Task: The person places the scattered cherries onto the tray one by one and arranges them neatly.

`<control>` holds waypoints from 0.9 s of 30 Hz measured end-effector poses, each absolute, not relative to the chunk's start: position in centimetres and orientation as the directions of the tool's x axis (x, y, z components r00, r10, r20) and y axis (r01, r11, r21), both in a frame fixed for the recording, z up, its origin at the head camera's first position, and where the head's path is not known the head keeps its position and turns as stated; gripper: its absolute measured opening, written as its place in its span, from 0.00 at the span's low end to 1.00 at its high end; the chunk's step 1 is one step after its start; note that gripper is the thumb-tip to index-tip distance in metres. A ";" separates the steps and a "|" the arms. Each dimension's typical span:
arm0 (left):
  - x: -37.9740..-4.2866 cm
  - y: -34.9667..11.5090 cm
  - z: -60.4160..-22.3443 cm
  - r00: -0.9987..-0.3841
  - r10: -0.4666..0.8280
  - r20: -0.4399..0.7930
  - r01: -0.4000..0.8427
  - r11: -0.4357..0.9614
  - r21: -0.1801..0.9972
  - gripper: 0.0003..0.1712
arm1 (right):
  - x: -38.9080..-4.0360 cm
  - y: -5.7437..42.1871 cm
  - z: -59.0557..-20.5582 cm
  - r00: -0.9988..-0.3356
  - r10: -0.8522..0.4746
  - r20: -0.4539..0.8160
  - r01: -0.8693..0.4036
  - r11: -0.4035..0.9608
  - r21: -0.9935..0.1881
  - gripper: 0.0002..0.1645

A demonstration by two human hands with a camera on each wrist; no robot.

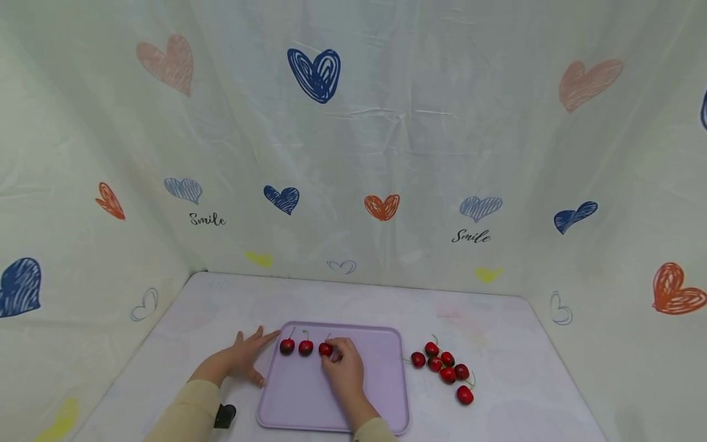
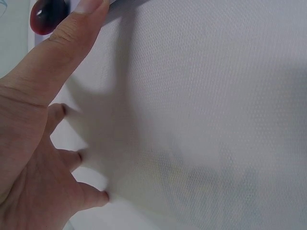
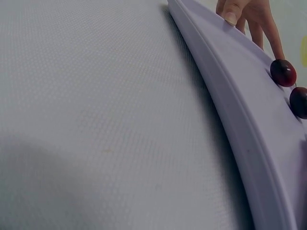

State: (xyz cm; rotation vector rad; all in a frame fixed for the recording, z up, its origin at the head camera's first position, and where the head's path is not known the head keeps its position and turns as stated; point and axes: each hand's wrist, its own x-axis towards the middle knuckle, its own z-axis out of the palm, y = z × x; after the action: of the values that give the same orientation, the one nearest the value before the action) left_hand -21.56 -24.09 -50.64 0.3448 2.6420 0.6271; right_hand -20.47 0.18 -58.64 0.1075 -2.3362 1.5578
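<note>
Likely light, slick-skinned and easily bruised, the tray's rightmost cherry (image 1: 325, 349) suits a gentle hold round its sides. At lower centre of the frame, it sits between the right grip's (image 1: 345, 368) thumb and fingertips, seemingly pinched, though fingers partly hide the contact. The left grip (image 1: 243, 358) spreads beside the lilac tray (image 1: 298, 399).

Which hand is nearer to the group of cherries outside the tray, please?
The right hand is nearer: it is over the tray, pinching a cherry, left of the group. The left hand is farther, at the tray's left edge.
</note>
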 end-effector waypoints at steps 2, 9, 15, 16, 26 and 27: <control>-21.5 -24.1 -50.7 -0.889 0.321 -0.328 0.141 0.871 0.471 0.61 | -20.4 0.2 -58.7 -0.945 0.113 0.308 -0.241 0.400 -0.884 0.19; -21.6 -24.2 -51.1 -0.887 0.328 -0.325 0.153 0.873 0.464 0.62 | -20.2 0.5 -58.6 -0.949 0.100 0.299 -0.242 0.380 -0.893 0.19; -21.6 -24.4 -51.0 -0.884 0.334 -0.327 0.156 0.870 0.468 0.62 | -20.1 0.6 -58.6 -0.954 0.094 0.286 -0.244 0.315 -0.917 0.20; -21.7 -24.4 -50.9 -0.885 0.333 -0.327 0.156 0.871 0.466 0.62 | -20.2 0.6 -58.6 -0.953 0.091 0.288 -0.249 0.301 -0.920 0.21; -21.6 -24.3 -50.5 -0.885 0.342 -0.317 0.163 0.863 0.479 0.61 | -20.0 3.0 -57.3 -0.987 0.052 0.150 -0.141 0.144 -0.980 0.22; -21.5 -24.3 -50.5 -0.884 0.342 -0.318 0.160 0.862 0.481 0.61 | -19.8 3.5 -57.1 -0.990 0.045 0.137 -0.129 0.145 -0.981 0.22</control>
State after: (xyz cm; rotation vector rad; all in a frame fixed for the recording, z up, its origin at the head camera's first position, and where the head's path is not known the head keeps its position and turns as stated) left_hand -21.48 -24.25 -50.47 0.3719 2.6380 0.6330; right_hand -19.81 3.50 -57.06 0.0846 -2.2719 1.9696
